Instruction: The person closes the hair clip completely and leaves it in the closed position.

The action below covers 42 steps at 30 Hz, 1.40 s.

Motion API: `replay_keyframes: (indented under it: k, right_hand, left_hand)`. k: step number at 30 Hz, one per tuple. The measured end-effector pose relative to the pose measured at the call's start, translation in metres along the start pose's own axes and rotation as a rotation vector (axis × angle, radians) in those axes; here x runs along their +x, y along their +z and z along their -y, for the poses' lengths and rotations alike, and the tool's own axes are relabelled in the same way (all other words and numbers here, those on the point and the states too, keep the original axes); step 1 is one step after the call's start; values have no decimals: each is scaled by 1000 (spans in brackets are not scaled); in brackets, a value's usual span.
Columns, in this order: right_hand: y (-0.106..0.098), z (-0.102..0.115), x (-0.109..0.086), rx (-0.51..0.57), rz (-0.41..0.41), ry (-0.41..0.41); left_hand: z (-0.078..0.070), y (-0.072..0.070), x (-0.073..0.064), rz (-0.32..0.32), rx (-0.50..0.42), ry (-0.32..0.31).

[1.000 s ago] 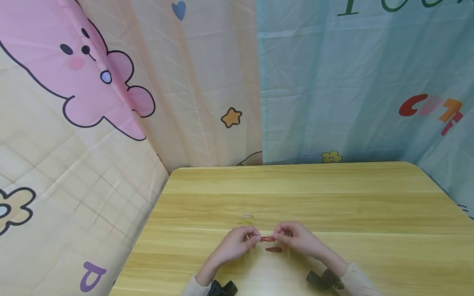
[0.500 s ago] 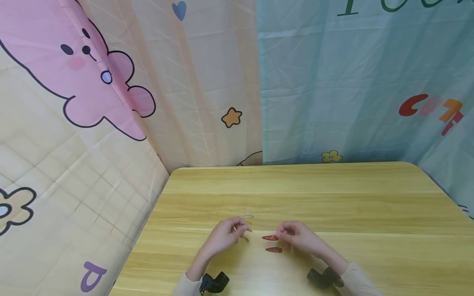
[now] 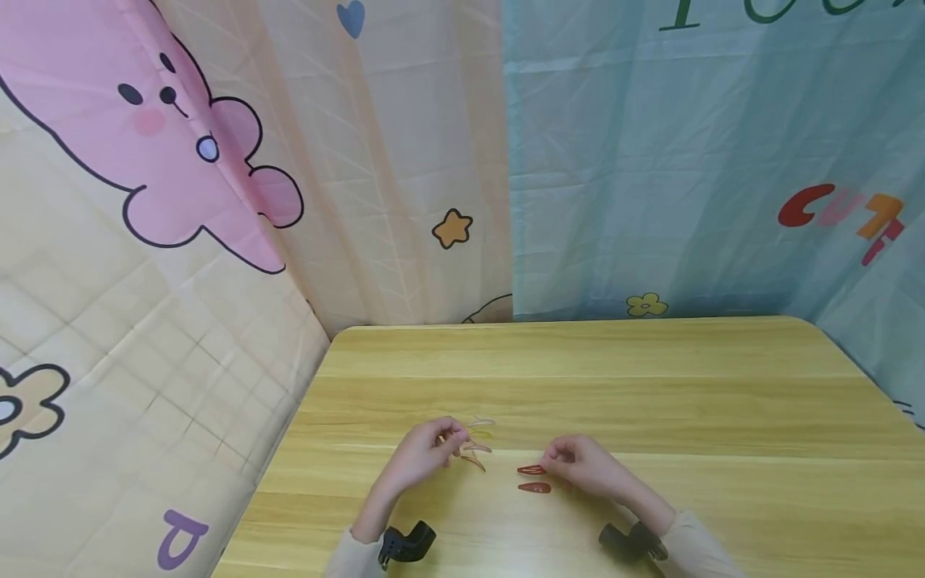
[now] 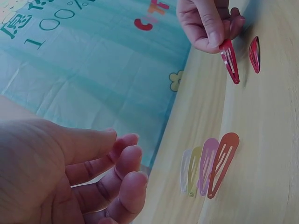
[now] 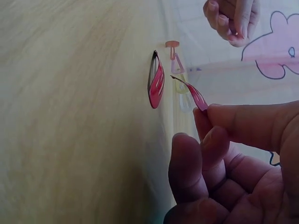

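Note:
My right hand [image 3: 587,464] pinches a red snap hair clip [image 4: 229,60] by its wide end, between thumb and index finger. A second, darker red hair clip [image 3: 535,487] lies on the table just nearer to me. To the left, my left hand [image 3: 428,453] has loosely bent fingers and holds nothing. Beside it several hair clips lie in a row: an orange one [image 4: 224,161], a pink-purple one [image 4: 208,161], a yellow one [image 4: 194,168] and a whitish one [image 4: 185,168]. In the head view the left fingertips hover close to this row's left side.
A light wood-grain table [image 3: 650,385] spans the work area. Behind it hangs a printed curtain [image 3: 405,160], with another stretch along the left side. Black wrist mounts [image 3: 408,543] sit on both forearms.
A second ago both hands had their fingers at the red hair clip. Since then the left hand has moved away leftward, uncovering the orange and pink clips; the right hand keeps the red clip, slightly lower.

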State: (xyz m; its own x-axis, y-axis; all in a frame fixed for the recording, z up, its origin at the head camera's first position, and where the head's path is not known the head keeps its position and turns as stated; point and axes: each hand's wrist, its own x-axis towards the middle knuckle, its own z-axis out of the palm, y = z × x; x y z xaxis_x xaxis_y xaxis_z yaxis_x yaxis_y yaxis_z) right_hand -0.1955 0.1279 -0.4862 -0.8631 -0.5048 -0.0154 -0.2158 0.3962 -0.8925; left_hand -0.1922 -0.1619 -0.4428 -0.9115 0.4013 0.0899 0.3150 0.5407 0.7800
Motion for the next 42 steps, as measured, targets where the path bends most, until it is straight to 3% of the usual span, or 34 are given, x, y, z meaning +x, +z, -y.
replay_keyframes:
  k: [9, 42]
  right_hand:
    - [0, -3, 0, -153, -54, -36]
    - [1, -8, -1, -208, -73, -48]
  left_hand:
    - [1, 3, 1, 26, -15, -7]
    - [0, 12, 2, 60, 20, -23]
